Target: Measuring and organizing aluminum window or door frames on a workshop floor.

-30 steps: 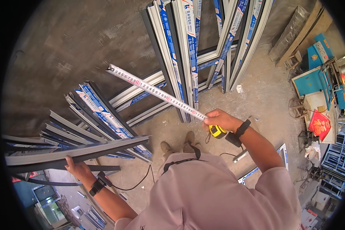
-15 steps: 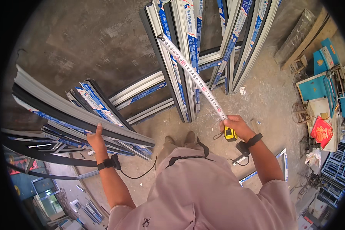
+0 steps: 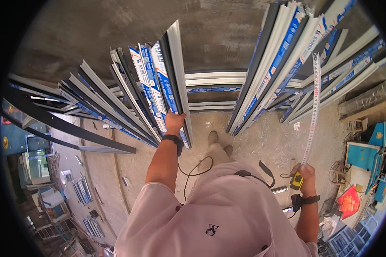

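Observation:
My left hand point(image 3: 174, 122) is closed around the lower part of a long window-frame profile point(image 3: 176, 64), grey-white with a black strip, which leans upright against the wall. Close on its left stand more profiles point(image 3: 143, 73) covered in blue and white film. In my right hand point(image 3: 306, 176) is a yellow tape measure point(image 3: 297, 181), its white blade point(image 3: 314, 111) drawn out and pointing away. The blade's far end lies in front of the leaning profiles on the right; whether it touches them I cannot tell. Each wrist wears a black strap with a small device.
Another bundle of profiles point(image 3: 270, 73) leans on the wall at right. Horizontal frame bars point(image 3: 216, 79) run low between the bundles. A dark curved bar point(image 3: 68, 128) juts in from the left. Teal machinery point(image 3: 364, 156) and a red sheet point(image 3: 348, 201) are at far right.
The view has turned, and the profile at my left hand has swung from the far left to nearly straight ahead. My right hand and the tape's blade have shifted rightward in the picture.

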Demonstrator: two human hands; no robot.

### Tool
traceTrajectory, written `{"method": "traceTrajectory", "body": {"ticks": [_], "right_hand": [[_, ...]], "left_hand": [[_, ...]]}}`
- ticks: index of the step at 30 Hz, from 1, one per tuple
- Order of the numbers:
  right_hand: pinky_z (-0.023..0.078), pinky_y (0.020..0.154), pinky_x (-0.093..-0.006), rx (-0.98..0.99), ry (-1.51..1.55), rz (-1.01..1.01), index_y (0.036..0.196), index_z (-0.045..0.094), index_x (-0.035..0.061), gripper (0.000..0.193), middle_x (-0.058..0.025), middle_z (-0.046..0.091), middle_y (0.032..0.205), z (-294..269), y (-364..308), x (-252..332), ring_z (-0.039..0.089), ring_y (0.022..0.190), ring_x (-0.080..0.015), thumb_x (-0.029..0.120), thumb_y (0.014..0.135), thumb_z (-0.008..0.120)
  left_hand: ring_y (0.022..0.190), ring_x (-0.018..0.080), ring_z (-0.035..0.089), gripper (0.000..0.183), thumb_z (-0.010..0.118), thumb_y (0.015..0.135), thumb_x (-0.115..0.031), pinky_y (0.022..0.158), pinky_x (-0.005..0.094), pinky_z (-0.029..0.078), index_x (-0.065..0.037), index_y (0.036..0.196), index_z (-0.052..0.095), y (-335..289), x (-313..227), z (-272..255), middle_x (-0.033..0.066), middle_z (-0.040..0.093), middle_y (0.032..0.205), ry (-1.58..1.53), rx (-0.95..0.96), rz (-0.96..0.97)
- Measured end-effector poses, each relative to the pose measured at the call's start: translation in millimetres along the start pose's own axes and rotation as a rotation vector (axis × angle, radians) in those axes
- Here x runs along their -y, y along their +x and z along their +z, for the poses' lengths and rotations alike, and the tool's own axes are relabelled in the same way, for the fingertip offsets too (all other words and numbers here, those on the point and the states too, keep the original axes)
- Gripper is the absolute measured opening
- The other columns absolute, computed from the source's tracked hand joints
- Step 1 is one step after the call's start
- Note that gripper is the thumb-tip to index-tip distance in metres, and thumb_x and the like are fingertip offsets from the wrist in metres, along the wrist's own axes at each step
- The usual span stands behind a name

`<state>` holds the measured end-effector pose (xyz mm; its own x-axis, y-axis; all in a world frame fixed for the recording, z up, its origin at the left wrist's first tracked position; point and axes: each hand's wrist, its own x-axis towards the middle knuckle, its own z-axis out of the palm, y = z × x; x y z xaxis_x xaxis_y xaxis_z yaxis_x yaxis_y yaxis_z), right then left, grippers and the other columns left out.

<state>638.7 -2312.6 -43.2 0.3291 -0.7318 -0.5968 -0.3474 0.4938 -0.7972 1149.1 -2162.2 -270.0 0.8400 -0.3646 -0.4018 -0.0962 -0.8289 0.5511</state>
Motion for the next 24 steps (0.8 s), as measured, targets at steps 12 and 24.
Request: {"method": "traceTrajectory", "body": {"ticks": [12,24], "right_hand": [[0.048,0.047,-0.0246,0.019,-0.155,-0.025,0.081,0.059,0.0015,0.041,-0.009,0.062,0.069,26.2,12.3,23.4,0.057,0.051,-0.0128,0.041,0.092,0.056],[0.047,0.053,-0.025,-0.001,-0.1,-0.011,0.085,0.059,0.0034,0.036,-0.0084,0.062,0.071,42.1,21.3,28.1,0.059,0.059,-0.0141,0.039,0.091,0.059]], "left_hand": [[0.095,0.0355,0.066,0.064,0.072,0.068,-0.021,0.084,0.0401,0.052,0.005,0.122,0.051,34.0,21.3,36.6,0.0219,0.069,0.097,0.018,-0.094,-0.158],[0.1,0.0386,0.063,0.058,0.07,0.072,-0.017,0.087,0.0423,0.05,0.004,0.121,0.048,80.8,17.7,54.5,0.026,0.065,0.104,-0.137,-0.163,-0.288]]}}
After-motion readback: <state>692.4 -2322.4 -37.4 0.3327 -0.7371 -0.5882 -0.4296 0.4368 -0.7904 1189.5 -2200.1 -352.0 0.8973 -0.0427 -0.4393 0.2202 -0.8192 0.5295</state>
